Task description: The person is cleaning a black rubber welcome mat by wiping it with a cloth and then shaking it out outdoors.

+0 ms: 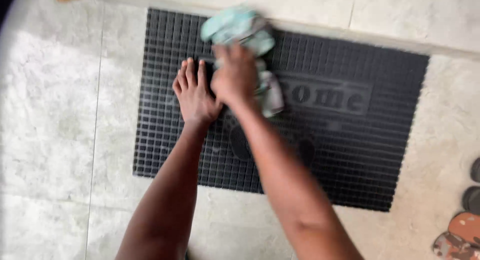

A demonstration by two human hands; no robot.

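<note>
right hand (234, 75) gripping cloth (240, 30), doormat (350, 155)

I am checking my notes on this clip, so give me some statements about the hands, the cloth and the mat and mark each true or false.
1. The left hand lies flat, palm down, on the black grid-patterned rubber doormat. True.
2. The right hand grips a crumpled pale green and white cloth. True.
3. The cloth lies on the pale stone floor beside the mat. False: it is over the mat, in the right hand.
4. Both hands hold the cloth. False: only the right hand does; the left rests on the mat.
5. Sandals show at the lower right edge. True.
</note>
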